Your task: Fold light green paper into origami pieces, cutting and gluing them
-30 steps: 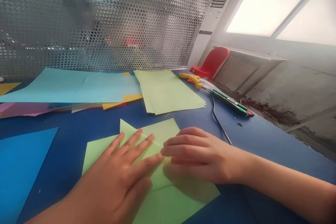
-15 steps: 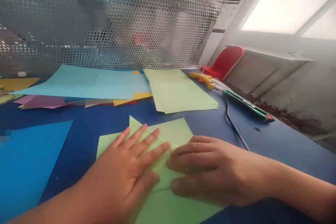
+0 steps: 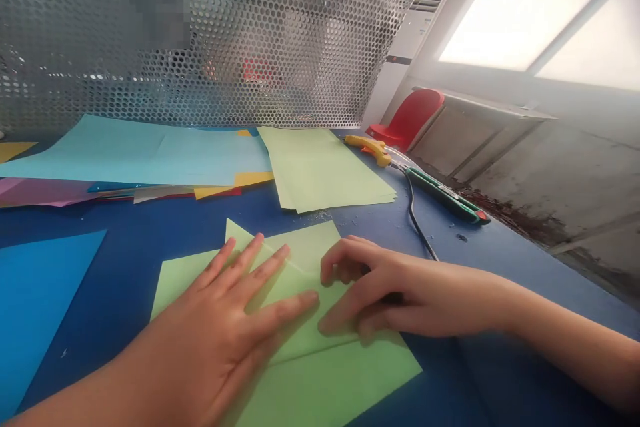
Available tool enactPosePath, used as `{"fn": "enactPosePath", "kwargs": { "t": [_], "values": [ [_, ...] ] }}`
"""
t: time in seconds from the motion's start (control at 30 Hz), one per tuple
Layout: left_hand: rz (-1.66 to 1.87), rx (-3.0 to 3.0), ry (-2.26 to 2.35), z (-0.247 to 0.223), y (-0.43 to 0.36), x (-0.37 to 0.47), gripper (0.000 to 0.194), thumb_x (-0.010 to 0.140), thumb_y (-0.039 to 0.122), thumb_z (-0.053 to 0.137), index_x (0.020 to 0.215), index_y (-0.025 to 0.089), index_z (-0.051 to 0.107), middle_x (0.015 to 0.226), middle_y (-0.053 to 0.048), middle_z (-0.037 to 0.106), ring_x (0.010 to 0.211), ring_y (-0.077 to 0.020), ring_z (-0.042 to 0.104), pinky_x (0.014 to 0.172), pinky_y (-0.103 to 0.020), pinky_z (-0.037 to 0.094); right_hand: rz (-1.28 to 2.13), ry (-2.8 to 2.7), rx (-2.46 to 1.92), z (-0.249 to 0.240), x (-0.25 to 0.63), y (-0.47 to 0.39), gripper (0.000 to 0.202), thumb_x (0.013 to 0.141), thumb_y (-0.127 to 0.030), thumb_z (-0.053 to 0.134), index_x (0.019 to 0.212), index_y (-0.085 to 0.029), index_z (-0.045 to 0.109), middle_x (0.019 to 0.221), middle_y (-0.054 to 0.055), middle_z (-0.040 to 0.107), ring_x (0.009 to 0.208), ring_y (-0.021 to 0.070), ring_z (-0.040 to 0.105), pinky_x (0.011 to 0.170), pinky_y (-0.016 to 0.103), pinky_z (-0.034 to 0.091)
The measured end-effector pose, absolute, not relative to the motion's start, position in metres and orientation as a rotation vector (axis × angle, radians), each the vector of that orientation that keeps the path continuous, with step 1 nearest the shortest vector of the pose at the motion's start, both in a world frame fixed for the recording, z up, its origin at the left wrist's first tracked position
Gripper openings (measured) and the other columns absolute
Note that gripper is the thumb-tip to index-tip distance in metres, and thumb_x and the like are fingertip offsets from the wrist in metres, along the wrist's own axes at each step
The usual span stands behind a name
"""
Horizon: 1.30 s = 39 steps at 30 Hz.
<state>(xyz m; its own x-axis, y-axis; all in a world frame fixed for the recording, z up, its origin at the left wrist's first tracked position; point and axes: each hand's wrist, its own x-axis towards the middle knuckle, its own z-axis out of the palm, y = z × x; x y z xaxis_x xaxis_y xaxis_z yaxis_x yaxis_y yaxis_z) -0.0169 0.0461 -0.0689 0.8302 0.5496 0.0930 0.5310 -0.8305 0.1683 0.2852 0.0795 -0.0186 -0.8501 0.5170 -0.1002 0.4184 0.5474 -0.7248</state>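
Note:
Light green paper (image 3: 350,380), folded in places, lies in front of me on the blue table. My left hand (image 3: 225,327) rests flat on its left part, fingers spread, holding nothing. Over the right part is my right hand (image 3: 370,287), its fingers bent and apart, with the index fingertip at the paper near a crease. The right hand grips nothing. A raised paper corner (image 3: 234,228) points up beyond my left fingertips.
Behind lie a light green stack (image 3: 325,170) and light blue paper (image 3: 165,153) over coloured sheets. A blue sheet (image 3: 40,307) is at left. A yellow glue gun (image 3: 370,149) and green cutter (image 3: 445,195) lie at right, near a black cable (image 3: 414,213).
My right hand has lifted slightly and its fingers have parted and bent. The left thumb has drawn in beneath the hand. The view has shifted a little to the right.

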Motion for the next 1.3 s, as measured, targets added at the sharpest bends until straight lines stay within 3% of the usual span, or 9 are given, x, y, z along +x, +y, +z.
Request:
{"fn": "enactPosePath", "kwargs": {
  "t": [0.2, 0.33, 0.43, 0.53, 0.63, 0.8, 1.0, 1.17, 1.3],
  "values": [
    [0.363, 2.917, 0.849, -0.074, 0.043, -0.012, 0.062, 0.107, 0.038, 0.026, 0.164, 0.054, 0.006, 0.17, 0.008, 0.027, 0.156, -0.0297, 0.026, 0.114, -0.065, 0.04, 1.31, -2.598, -0.89, -0.016, 0.29, 0.079, 0.034, 0.097, -0.011, 0.061, 0.119, -0.024, 0.082, 0.123, 0.008, 0.053, 0.104, 0.0166, 0.057, 0.097, 0.031, 0.051],
    [0.363, 2.949, 0.838, -0.077, 0.041, -0.012, 0.096, 0.088, 0.018, 0.054, 0.162, 0.057, 0.007, 0.17, 0.007, 0.027, 0.156, -0.032, 0.025, 0.114, -0.067, 0.039, 1.277, -2.64, -0.863, -0.015, 0.291, 0.077, 0.037, 0.097, -0.009, 0.056, 0.117, -0.025, 0.083, 0.123, 0.009, 0.052, 0.118, 0.0203, 0.054, 0.111, 0.037, 0.043],
    [0.343, 2.994, 0.826, -0.079, 0.042, -0.013, 0.113, 0.079, 0.006, 0.057, 0.16, 0.058, -0.001, 0.169, 0.004, 0.026, 0.156, -0.0343, 0.024, 0.112, -0.07, 0.039, 1.253, -2.684, -0.803, -0.015, 0.29, 0.078, 0.044, 0.097, -0.004, 0.051, 0.115, -0.027, 0.084, 0.124, 0.01, 0.053, 0.123, 0.0217, 0.051, 0.117, 0.041, 0.037],
    [0.309, 3.015, 0.827, -0.08, 0.042, -0.012, 0.117, 0.079, 0.006, 0.059, 0.158, 0.059, -0.008, 0.168, 0.003, 0.025, 0.155, -0.0367, 0.023, 0.111, -0.073, 0.039, 1.244, -2.678, -0.785, -0.018, 0.29, 0.079, 0.031, 0.1, -0.015, 0.059, 0.114, -0.026, 0.084, 0.124, 0.01, 0.054, 0.121, 0.0229, 0.051, 0.117, 0.043, 0.037],
    [0.324, 2.96, 0.858, -0.079, 0.039, -0.011, 0.119, 0.073, 0.009, 0.06, 0.16, 0.058, -0.003, 0.17, 0.005, 0.023, 0.157, -0.0347, 0.022, 0.115, -0.071, 0.036, 1.251, -2.651, -0.823, -0.021, 0.29, 0.081, 0.021, 0.098, -0.033, 0.072, 0.114, -0.026, 0.084, 0.126, 0.01, 0.056, 0.117, 0.0231, 0.053, 0.117, 0.045, 0.038],
    [0.391, 2.867, 0.863, -0.078, 0.04, -0.013, 0.11, 0.076, 0.003, 0.045, 0.161, 0.058, 0.002, 0.171, 0.014, 0.016, 0.158, -0.0291, 0.02, 0.118, -0.068, 0.035, 1.226, -2.711, -0.845, -0.019, 0.288, 0.082, 0.021, 0.098, -0.03, 0.071, 0.114, -0.03, 0.084, 0.129, 0.009, 0.059, 0.118, 0.0239, 0.054, 0.118, 0.047, 0.039],
    [0.381, 2.695, 0.782, -0.065, 0.047, -0.021, 0.067, 0.095, 0.019, 0.038, 0.157, 0.045, 0.04, 0.169, 0.016, 0.028, 0.158, -0.0225, 0.026, 0.127, -0.053, 0.029, 1.182, -2.797, -0.853, -0.015, 0.285, 0.08, 0.031, 0.098, -0.018, 0.065, 0.12, -0.033, 0.082, 0.136, 0.007, 0.061, 0.13, 0.0264, 0.053, 0.117, 0.047, 0.041],
    [0.093, 2.645, 0.787, -0.048, 0.059, -0.025, 0.052, 0.109, 0.036, 0.042, 0.157, 0.055, 0.035, 0.167, 0.014, 0.028, 0.156, -0.0291, 0.03, 0.124, -0.056, 0.035, 1.013, -2.839, -0.761, -0.014, 0.283, 0.075, 0.039, 0.099, -0.013, 0.055, 0.119, -0.031, 0.082, 0.137, 0.01, 0.061, 0.127, 0.0248, 0.057, 0.116, 0.049, 0.042],
    [0.001, 2.617, 0.799, -0.041, 0.064, -0.026, 0.048, 0.111, 0.045, 0.039, 0.156, 0.057, 0.029, 0.169, 0.011, 0.02, 0.156, -0.0314, 0.027, 0.125, -0.062, 0.029, 0.823, -2.821, -0.625, -0.015, 0.276, 0.069, 0.039, 0.093, -0.006, 0.053, 0.114, -0.021, 0.081, 0.131, 0.013, 0.069, 0.123, 0.0227, 0.063, 0.113, 0.043, 0.047]
  ]
}}
